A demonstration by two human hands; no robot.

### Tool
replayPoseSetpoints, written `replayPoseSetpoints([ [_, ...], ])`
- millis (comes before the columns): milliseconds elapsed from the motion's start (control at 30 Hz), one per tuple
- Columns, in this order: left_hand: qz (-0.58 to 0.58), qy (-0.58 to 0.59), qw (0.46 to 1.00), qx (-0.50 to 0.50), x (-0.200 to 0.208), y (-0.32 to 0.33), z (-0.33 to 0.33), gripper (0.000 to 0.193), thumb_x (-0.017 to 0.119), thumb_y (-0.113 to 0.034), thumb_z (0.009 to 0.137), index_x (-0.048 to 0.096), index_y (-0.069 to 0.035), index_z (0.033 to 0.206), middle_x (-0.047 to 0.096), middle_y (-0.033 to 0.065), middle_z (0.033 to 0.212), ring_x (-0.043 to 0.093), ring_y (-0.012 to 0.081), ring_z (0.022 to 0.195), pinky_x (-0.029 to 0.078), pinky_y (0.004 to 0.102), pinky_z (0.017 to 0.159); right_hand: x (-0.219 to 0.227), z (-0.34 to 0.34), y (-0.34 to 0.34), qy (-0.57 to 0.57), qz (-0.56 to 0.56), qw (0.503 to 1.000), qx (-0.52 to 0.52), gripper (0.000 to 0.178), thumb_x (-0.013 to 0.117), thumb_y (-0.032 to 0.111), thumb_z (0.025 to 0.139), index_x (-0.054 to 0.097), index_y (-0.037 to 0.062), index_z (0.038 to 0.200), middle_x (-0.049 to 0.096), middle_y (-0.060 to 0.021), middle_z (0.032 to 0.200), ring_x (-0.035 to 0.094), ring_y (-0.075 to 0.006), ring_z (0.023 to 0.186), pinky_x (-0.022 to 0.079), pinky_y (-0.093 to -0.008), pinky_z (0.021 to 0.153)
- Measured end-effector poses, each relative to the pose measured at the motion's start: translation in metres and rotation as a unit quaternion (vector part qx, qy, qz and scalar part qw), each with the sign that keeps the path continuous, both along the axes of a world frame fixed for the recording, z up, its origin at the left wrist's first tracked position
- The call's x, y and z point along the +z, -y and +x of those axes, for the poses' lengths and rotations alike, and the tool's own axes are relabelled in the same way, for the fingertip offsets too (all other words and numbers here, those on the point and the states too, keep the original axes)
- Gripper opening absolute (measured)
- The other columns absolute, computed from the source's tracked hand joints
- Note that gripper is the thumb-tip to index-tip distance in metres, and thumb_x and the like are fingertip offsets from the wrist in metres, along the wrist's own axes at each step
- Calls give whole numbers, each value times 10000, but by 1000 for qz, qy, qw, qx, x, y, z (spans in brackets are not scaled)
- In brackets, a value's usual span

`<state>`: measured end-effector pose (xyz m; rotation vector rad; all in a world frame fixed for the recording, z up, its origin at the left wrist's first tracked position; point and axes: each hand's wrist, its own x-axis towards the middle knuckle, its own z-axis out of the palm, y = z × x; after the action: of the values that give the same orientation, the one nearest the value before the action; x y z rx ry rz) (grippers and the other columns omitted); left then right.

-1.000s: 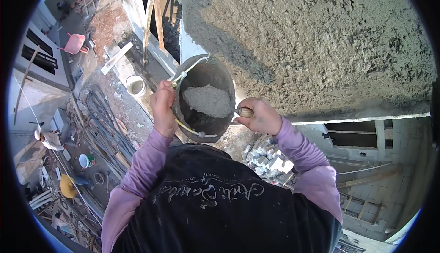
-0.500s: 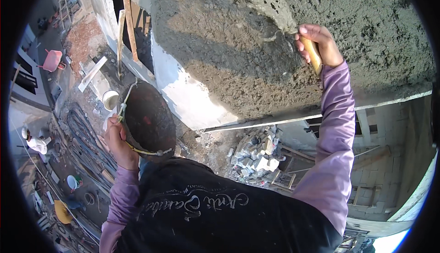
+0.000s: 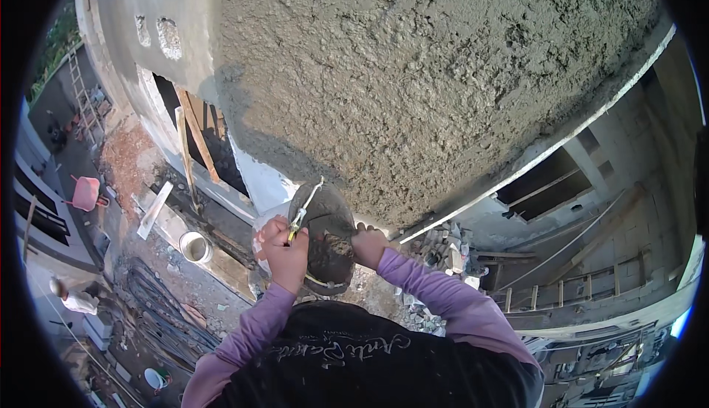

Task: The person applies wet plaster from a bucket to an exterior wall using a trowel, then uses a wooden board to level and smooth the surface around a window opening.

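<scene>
My left hand (image 3: 286,256) is closed around the cord handle (image 3: 298,220) of a dark, round bucket (image 3: 341,205), which hangs tilted in front of my chest. Wet grey-brown mortar (image 3: 336,249) lies inside it. At the bucket's right rim, my right hand (image 3: 371,245) is closed, its fingers over the edge. The wooden-handled trowel it gripped a moment earlier is mostly hidden by hand and bucket. Just beyond both hands, rough wet mortar coats a broad wall surface (image 3: 413,90).
Below lie a rubble pile (image 3: 454,249), coiled dark hoses (image 3: 159,297), a pale bucket (image 3: 196,247) and a pink wheelbarrow (image 3: 86,193). Planks (image 3: 193,131) lean in an opening at the left. A person in white (image 3: 77,301) is far down at the left.
My right hand has come down from the wall to the bucket's rim. The bucket and my left hand have shifted right, and my view has turned, with more of the coated wall showing.
</scene>
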<state>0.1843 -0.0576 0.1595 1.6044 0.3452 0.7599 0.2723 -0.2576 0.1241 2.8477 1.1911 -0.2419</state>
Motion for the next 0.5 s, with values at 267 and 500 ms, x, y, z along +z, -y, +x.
replayPoseSetpoints([
  [267, 126, -41, 986, -101, 42, 1, 18, 341, 718, -40, 769, 422, 25, 612, 406, 19, 710, 416, 152, 666, 345, 298, 607, 22, 48, -8, 123, -1, 988, 98, 253, 603, 100, 692, 615, -31, 909, 602, -164, 896, 629, -301, 813, 533, -385, 648],
  [500, 136, 51, 978, -151, 59, -12, 46, 342, 739, -66, 741, 463, 44, 571, 455, 56, 657, 448, 166, 574, 339, 326, 529, -59, 34, -22, -137, 162, 969, 124, 161, 629, 148, 747, 663, 8, 819, 651, -199, 741, 652, -410, 723, 535, -471, 696],
])
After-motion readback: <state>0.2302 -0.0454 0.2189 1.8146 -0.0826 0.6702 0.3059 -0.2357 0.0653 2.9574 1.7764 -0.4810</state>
